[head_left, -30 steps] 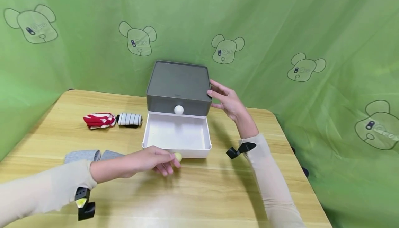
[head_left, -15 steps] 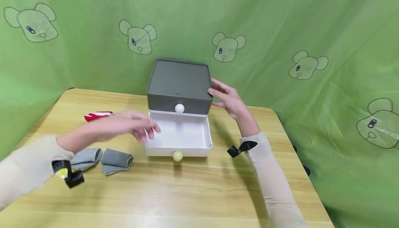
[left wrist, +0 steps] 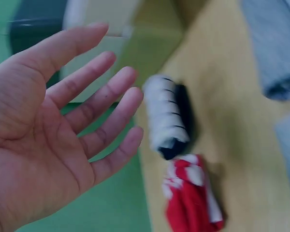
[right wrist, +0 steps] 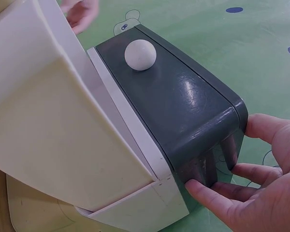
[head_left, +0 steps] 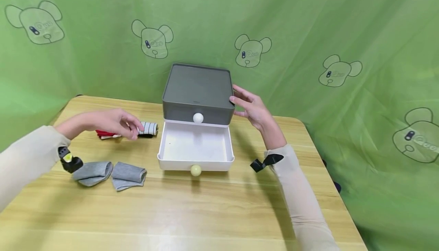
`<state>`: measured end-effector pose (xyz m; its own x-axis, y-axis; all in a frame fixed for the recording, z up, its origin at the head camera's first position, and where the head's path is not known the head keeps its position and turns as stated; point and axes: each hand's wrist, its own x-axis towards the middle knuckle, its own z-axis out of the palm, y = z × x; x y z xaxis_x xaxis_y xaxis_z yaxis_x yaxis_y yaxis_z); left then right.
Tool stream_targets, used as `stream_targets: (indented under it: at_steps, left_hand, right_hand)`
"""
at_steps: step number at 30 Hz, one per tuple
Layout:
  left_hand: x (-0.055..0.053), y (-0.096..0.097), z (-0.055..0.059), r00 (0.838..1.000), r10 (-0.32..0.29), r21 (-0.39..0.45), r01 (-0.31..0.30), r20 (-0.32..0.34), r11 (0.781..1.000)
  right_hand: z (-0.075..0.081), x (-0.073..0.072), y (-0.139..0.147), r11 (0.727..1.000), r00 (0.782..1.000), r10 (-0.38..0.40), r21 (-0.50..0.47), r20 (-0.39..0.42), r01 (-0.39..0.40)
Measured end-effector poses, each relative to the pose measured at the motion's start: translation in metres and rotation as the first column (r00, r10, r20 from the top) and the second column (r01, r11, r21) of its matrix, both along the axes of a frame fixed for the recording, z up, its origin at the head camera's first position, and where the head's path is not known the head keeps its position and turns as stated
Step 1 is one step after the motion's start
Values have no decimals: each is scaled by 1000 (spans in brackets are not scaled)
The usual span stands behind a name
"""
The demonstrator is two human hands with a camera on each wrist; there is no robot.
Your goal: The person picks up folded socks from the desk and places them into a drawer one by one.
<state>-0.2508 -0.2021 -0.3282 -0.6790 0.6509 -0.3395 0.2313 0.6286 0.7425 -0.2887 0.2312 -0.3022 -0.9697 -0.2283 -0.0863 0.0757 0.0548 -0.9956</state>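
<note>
Downward head and 2 closer wrist views share the cabinet [head_left: 197,108].

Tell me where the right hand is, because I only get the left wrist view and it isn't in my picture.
Observer: The right hand rests its fingertips against the right side of the gray case.

Operator: I can't see the front of the white drawer. Is there a knob on it?

Observer: Yes, a round, pale yellow knob at the middle of its front.

Operator: And what's inside that drawer?

Observer: From the head view, I can make out only a small dark speck in it.
</note>
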Motion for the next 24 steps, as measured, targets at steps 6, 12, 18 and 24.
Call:
stream_targets:
  at_steps: [6, 12, 18, 24]
  left_hand:
    - [3, 5, -23, 990, -85, -40, 90, 108, 995]
    - [7, 12, -34, 973, -145, -52, 156, 178, 986]
    - [8, 14, -45, 952, -159, -104, 191, 260, 976]
    - [10, 14, -52, 934, -175, -148, 229, 310, 962]
  right_hand:
    - [1, 1, 0, 1000, 1000, -2, -4, 8, 2]
    - [2, 2, 0, 1000, 1000, -5, -9, 8, 5]
    - [1, 2, 0, 1000, 1000, -3, -7, 3, 3]
    - [0, 2, 0, 1000, 1000, -5, -6, 5, 5]
